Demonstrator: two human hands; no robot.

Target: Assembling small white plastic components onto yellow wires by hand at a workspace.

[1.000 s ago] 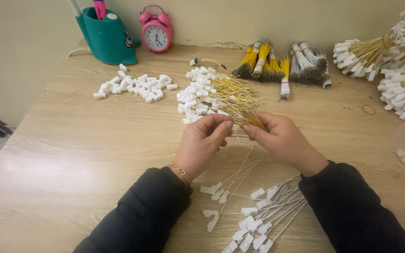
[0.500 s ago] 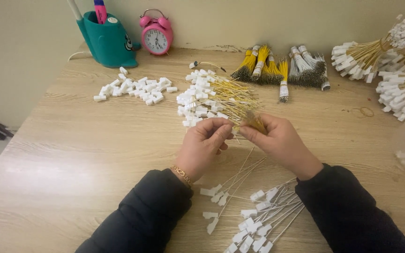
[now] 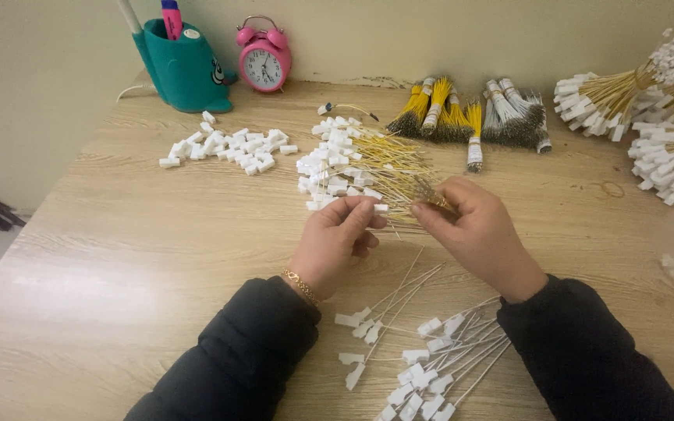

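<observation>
hands mid-table, margins open

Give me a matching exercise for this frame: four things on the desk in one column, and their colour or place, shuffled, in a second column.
Things:
1. alarm clock
2. pen holder
3. loose connectors
4. finished leads

Descriptions:
A. teal, back left corner of the table
B. pink, against the wall
C. white heap, left of the yellow wire fan
D. lying near the table's front edge, between the sleeves

Pairs: 1-B, 2-A, 3-C, 4-D
</observation>
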